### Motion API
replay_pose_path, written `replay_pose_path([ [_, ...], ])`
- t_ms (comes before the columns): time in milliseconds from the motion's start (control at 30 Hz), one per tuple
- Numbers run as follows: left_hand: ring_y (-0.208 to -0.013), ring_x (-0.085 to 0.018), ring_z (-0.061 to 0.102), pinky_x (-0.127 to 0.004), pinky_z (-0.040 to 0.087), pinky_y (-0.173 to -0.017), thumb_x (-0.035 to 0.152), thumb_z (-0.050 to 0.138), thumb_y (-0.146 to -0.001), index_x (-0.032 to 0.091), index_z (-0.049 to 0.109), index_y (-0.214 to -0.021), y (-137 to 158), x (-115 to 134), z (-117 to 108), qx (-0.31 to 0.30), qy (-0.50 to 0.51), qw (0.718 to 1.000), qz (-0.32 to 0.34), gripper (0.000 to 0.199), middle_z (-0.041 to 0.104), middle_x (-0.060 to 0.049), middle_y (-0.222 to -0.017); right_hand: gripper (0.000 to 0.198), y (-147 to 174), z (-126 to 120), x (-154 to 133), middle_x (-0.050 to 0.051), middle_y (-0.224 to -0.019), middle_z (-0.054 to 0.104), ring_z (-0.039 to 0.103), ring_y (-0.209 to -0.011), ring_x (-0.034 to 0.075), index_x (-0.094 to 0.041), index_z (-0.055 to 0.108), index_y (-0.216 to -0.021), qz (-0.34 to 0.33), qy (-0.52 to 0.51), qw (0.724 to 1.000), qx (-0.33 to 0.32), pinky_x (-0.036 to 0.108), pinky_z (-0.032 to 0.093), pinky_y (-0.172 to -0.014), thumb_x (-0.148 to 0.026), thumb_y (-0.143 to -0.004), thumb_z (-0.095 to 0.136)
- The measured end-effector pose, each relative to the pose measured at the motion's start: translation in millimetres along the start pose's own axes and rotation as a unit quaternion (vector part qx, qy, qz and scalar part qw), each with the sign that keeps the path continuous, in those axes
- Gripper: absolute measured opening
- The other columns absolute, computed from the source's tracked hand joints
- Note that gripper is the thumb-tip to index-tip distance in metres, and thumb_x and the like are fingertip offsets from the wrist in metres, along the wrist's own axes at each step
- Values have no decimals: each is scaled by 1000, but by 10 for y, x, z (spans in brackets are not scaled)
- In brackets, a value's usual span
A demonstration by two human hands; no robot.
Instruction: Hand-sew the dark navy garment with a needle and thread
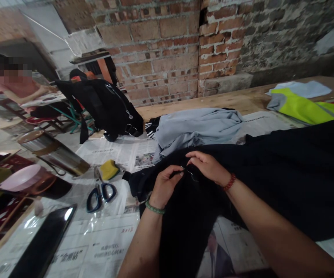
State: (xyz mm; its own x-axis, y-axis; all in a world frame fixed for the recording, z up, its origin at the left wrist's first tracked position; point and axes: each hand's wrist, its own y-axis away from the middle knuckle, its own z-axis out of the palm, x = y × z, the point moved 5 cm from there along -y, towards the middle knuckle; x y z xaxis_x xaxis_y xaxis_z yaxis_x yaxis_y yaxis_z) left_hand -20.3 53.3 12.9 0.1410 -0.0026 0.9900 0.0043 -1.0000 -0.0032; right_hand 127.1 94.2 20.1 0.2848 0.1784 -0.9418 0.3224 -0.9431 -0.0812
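Dark trousers-like cloth (181, 220), black to navy, lies spread over the newspaper and reaches far to the right. My left hand (167, 183), with a green bead bracelet, pinches a fold of it between thumb and forefinger. Just to the right, my right hand (209, 166), wearing a red bead bracelet, has its fingers bent and closed at the same fold. Between the fingertips shows a thin pale line (190, 172); whether it is thread, wire or a needle I cannot tell.
Blue-handled scissors (99, 195), a yellow sponge (109, 170), a metal flask (58, 152), a pink bowl (23, 178) and a black phone-like slab (43, 243) stand left. Behind are a black backpack (103, 104), grey clothing (196, 125) and a yellow vest (300, 104). A person sits far left.
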Motion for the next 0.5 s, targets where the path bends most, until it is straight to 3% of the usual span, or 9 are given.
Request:
replay_pose_path([
  [233, -73, -15, 55, -24, 40, -68, 20, 59, -68, 21, 66, -77, -18, 33, -87, 70, -78, 993, 63, 11, 64, 1, -75, 31, 38, 28, -17, -2, -66, 57, 53, -64, 10, -18, 54, -104, 32, -148, 988, -7, 24, 41, -64, -26, -74, 49],
  [400, -77, -15, 56, -25, 41, -72, 17, 55, -71, 21, 66, -80, 13, 117, -74, 73, -107, 985, 110, 15, 64, 0, -80, 31, 58, 116, 0, -1, -66, 58, 48, -55, 7, -15, 58, -100, 108, -233, 964, -67, 21, 39, -54, -26, -71, 55],
  [500, -77, -15, 56, -26, 42, -74, 14, 55, -70, 21, 66, -79, 22, 150, -64, 74, -116, 981, 137, 15, 64, 0, -80, 26, 71, 175, -6, 0, -68, 60, 51, -58, 8, -15, 63, -92, 116, -261, 953, -104, 21, 39, -56, -28, -69, 59],
])
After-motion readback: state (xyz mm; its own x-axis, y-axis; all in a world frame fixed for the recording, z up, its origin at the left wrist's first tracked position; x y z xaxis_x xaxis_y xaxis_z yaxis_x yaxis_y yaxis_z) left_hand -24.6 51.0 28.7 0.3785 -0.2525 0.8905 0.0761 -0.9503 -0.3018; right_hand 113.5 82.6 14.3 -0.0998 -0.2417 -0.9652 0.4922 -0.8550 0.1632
